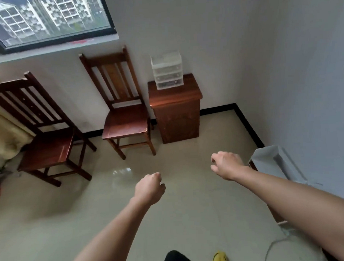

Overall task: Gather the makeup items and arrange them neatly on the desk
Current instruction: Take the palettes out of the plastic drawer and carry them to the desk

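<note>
A small clear plastic drawer organizer stands on a dark wooden cabinet against the far wall; small items show dimly in its lowest drawer. My left hand hangs over the tiled floor with its fingers loosely curled and holds nothing. My right hand is stretched forward to the right, fingers also loosely curled, with nothing in it. Both hands are well short of the cabinet. No desk surface or loose makeup items show clearly.
Two wooden chairs, one beside the cabinet and one at the left, stand under a window. A grey-white box sits by the right wall. A cable lies on the floor near my yellow slipper.
</note>
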`<state>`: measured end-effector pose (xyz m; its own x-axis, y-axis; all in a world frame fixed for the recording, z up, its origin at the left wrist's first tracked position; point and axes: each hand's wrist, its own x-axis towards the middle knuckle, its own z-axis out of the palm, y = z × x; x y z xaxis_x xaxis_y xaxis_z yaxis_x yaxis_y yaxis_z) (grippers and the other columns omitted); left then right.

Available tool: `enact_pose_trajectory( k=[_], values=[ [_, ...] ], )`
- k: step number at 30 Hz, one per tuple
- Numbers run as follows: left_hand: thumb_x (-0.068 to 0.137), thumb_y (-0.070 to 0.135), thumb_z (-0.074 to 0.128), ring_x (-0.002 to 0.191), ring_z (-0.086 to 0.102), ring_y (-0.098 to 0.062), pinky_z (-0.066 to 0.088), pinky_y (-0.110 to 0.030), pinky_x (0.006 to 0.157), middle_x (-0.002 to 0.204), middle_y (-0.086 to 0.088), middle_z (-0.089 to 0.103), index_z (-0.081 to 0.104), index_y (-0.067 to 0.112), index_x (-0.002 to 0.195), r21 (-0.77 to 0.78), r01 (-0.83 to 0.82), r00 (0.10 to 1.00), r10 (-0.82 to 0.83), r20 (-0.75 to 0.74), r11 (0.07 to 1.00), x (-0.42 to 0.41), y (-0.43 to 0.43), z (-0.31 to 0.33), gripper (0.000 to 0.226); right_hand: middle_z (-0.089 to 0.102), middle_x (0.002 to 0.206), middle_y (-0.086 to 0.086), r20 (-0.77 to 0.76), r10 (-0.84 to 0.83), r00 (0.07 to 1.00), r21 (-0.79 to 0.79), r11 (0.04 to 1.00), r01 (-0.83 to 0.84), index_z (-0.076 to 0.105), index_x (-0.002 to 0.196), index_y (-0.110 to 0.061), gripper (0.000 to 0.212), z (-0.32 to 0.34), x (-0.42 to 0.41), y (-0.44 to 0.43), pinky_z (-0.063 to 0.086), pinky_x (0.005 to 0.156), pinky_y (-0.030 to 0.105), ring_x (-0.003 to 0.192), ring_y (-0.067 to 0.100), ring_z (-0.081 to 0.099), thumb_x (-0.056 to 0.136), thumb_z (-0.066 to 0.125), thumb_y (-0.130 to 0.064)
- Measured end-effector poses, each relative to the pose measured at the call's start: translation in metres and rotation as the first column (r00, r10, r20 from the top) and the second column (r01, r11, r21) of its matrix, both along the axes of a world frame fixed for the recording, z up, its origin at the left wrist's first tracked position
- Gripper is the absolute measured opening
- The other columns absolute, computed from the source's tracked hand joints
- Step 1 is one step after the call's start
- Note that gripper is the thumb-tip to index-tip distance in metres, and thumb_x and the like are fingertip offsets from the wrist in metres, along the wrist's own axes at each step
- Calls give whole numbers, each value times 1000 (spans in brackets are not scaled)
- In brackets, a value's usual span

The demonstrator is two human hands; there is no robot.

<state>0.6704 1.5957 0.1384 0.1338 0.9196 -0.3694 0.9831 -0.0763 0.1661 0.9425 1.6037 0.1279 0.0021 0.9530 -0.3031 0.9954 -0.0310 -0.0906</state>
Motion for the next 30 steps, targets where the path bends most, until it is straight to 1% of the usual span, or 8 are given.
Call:
enact_pose_trajectory(
  k=[4, 7, 9, 13, 16, 22, 26, 30],
  values=[
    [92, 33, 50, 99, 59, -25, 39, -27, 70, 107, -3, 62, 56, 17, 109, -66, -83, 997, 82, -9, 994, -17, 64, -19, 24, 58, 123, 3, 11, 65, 998, -34, 997, -64, 57, 120, -21, 32, -9, -9, 86, 42, 85, 32, 111, 27, 57, 96, 44, -38],
    [91, 31, 48, 96, 59, -26, 42, -28, 70, 103, -3, 60, 56, 15, 107, -94, -112, 993, 109, -34, 989, -31, 136, -31, 24, 58, 122, 3, 14, 81, 997, -59, 995, -80, 57, 119, -21, 30, -23, -17, 161, 41, 84, 33, 110, 26, 58, 95, 45, -36],
    [90, 30, 47, 94, 58, -27, 43, -29, 72, 105, -4, 61, 56, 15, 106, -95, -134, 991, 132, -22, 986, -39, 197, -37, 24, 58, 121, 2, 2, 55, 998, -61, 997, -55, 57, 118, -21, 30, -34, -22, 216, 41, 83, 33, 109, 26, 58, 95, 45, -35],
    [87, 30, 49, 100, 60, -28, 43, -30, 72, 108, -5, 64, 56, 18, 102, -75, -94, 995, 95, 4, 993, -50, 320, -32, 21, 60, 122, 0, -1, -31, 1000, -75, 997, 31, 58, 118, -23, 30, -32, -29, 320, 42, 86, 32, 111, 25, 58, 94, 46, -36],
    [87, 28, 50, 103, 61, -32, 46, -33, 76, 108, -7, 65, 59, 18, 103, -50, -40, 999, 41, 13, 998, -47, 390, -19, 21, 61, 122, -2, -31, -107, 994, -42, 993, 106, 58, 119, -26, 29, -20, -32, 379, 42, 85, 31, 112, 24, 58, 94, 47, -37],
    [86, 30, 52, 94, 64, -30, 48, -32, 74, 98, -7, 69, 55, 20, 84, -59, -7, 998, 11, 69, 998, -29, 518, -20, 11, 62, 122, -3, -87, -223, 971, -58, 974, 218, 58, 121, -28, 29, -16, -24, 479, 42, 84, 31, 111, 23, 59, 93, 50, -36],
    [84, 34, 53, 93, 63, -32, 49, -32, 74, 96, -6, 67, 57, 19, 90, -117, 2, 996, 8, 91, 993, -15, 582, -35, 16, 63, 122, -1, -78, -263, 962, -121, 960, 252, 56, 123, -27, 32, -38, -3, 541, 42, 83, 31, 111, 24, 59, 93, 51, -36],
    [80, 30, 50, 88, 63, -30, 45, -29, 66, 91, -4, 66, 49, 23, 80, -143, 35, 996, -23, 83, 989, 0, 649, -55, 7, 63, 121, -2, -98, -264, 960, -147, 958, 248, 56, 123, -27, 33, -62, 20, 618, 42, 81, 31, 111, 24, 59, 93, 51, -37]
  ],
)
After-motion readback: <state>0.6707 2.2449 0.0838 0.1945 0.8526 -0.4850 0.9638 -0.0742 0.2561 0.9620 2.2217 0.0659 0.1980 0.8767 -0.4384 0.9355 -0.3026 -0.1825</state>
